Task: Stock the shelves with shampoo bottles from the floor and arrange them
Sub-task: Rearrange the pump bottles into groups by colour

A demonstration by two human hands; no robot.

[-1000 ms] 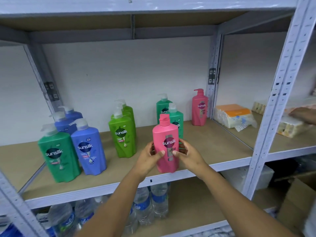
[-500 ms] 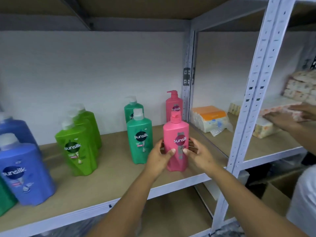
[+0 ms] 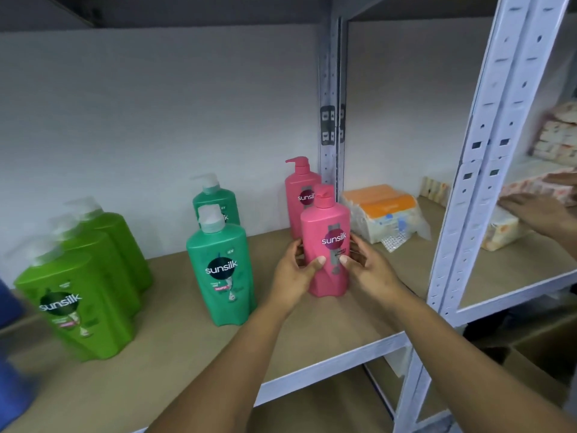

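Both hands are gripping one pink bottle [image 3: 326, 245], which is standing upright on the shelf [image 3: 312, 335] toward its right end, base appearing to rest on the board. The left hand [image 3: 293, 271] is curling round the bottle's left side, thumb lying across the front below the label; the right hand [image 3: 370, 270] is mirroring it on the right side, thumb also on the front. A second pink bottle [image 3: 299, 195] is standing just behind the held one, near the back right corner of the shelf, beside the rear upright post [image 3: 331, 120]. To the left, two teal bottles [image 3: 221, 270] are standing one behind the other, the front one midway across the board. Further left, three green bottles [image 3: 81, 295] are lining up front to back, toward the left edge. A blue bottle [image 3: 12, 370] is showing, blurred, at the far left edge. Past the front upright post [image 3: 474, 189], on the neighbouring shelf [image 3: 515, 276], tissue packs [image 3: 384, 214] with orange tops are lying near the back, and another person's hand [image 3: 543, 210] is resting flat on wrapped packs [image 3: 502, 226].
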